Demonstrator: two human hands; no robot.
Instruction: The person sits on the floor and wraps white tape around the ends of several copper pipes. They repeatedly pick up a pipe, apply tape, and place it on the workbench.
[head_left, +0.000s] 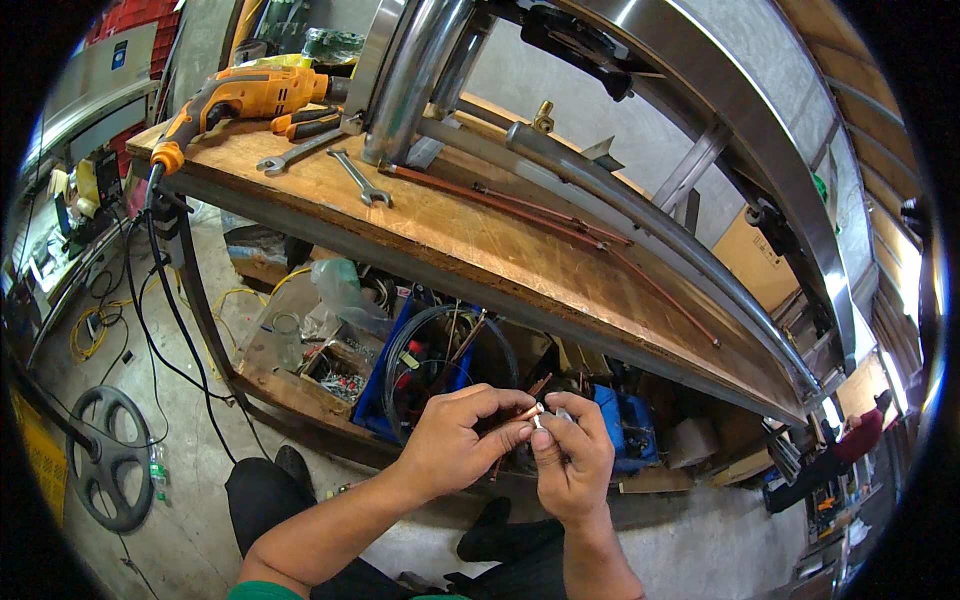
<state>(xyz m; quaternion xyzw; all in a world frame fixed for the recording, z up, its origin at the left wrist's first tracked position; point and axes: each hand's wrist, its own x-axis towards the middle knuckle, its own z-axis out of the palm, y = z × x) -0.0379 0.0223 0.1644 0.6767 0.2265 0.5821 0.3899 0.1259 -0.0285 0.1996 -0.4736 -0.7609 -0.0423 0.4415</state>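
Note:
Low in the middle, in front of the workbench, my two hands meet. My left hand (pixel 448 442) pinches a thin copper tube (pixel 522 414) between thumb and fingers. Closed at the tube's end, my right hand (pixel 575 462) grips a small whitish piece (pixel 538 418), too small to name. Fingers hide part of both. On the wooden benchtop (pixel 440 235) lie two wrenches (pixel 362 180), orange-handled pliers (pixel 306 122) and an orange power drill (pixel 255 95). Long copper tubes (pixel 500 203) stretch along the bench to the right.
A large stainless steel frame (pixel 405 80) stands on the bench. Beneath it are a blue bin (pixel 372 390), a coiled grey hose (pixel 410 365) and boxes of small parts. A black wheel (pixel 110 455) and cables (pixel 185 365) are at left. Another person (pixel 850 445) is far right.

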